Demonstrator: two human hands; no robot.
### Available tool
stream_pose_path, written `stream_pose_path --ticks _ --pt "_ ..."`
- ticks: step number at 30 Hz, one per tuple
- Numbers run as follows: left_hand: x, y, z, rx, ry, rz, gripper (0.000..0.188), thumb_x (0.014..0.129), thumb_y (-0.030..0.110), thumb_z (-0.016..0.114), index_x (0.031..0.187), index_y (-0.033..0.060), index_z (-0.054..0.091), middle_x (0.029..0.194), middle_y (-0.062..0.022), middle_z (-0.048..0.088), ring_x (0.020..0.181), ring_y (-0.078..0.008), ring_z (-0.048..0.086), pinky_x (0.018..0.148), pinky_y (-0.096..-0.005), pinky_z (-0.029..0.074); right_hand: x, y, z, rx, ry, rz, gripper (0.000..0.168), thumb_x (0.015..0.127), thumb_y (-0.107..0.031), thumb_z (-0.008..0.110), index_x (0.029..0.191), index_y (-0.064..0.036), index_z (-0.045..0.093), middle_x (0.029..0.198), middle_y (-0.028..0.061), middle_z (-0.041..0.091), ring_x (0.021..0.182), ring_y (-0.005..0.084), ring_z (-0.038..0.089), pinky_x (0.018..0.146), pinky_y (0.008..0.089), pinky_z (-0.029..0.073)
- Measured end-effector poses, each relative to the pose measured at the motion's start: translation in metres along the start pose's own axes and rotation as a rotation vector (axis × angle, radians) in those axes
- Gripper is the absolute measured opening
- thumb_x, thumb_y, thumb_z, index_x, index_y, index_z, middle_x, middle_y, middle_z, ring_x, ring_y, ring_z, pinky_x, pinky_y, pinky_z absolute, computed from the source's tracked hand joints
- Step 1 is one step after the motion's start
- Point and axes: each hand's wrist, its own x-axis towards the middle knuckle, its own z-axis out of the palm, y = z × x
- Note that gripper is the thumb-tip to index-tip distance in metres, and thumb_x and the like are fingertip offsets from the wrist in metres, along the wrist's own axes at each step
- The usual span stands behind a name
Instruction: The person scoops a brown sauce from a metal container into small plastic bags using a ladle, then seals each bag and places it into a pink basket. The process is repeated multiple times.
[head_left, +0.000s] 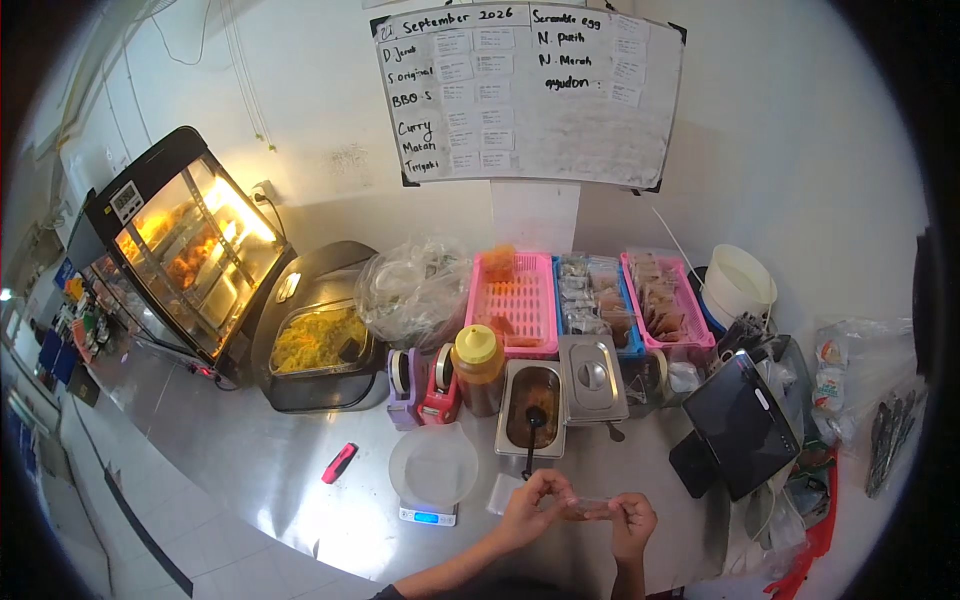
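Between my two hands is a small clear plastic sachet (589, 510) with reddish-brown contents at its lower side. My left hand (536, 508) pinches its left end, and my right hand (634, 523) grips the right end. Just beyond them, a black ladle (533, 435) rests in a steel pan of brown sauce (523, 390). Flat clear plastic bags (501, 495) lie on the counter, partly covered by my left hand. To the left, a digital scale (429, 516) with a lit display carries a round translucent dish (433, 465).
Behind stand a yellow-capped squeeze bottle (480, 371), tape dispensers (441, 386), a lidded steel pan (592, 379) and pink baskets (544, 300) holding sachets. A tablet on a stand (741, 427) is at right. A red cutter (340, 463), egg tray (319, 339) and heated display case (187, 247) are left.
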Motion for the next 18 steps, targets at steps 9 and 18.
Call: stream_pose_path --ticks 9,18 --pt "-0.002 0.003 0.001 0.027 -0.061 -0.031 0.031 0.077 -0.003 0.054 0.097 0.0038 0.031 0.086 -0.0054 0.051 0.082 -0.0122 0.054 0.074 -0.0264 0.043 -0.004 0.001 -0.002 -0.272 -0.139 0.063 0.007 0.078 -0.002 0.056 0.08 0.003 0.053 0.069 0.0068 0.057 0.061 0.0149 0.058 0.057 0.0251 0.049" --pt "-0.018 -0.012 -0.004 0.129 -0.291 -0.134 0.018 0.078 0.003 0.056 0.087 0.0017 0.04 0.082 -0.0073 0.052 0.075 -0.016 0.056 0.07 -0.0286 0.046 -0.012 0.023 -0.019 -0.512 -0.378 0.193 0.009 0.074 -0.005 0.059 0.08 0.003 0.058 0.069 0.0058 0.06 0.064 0.0094 0.056 0.059 0.0229 0.045"
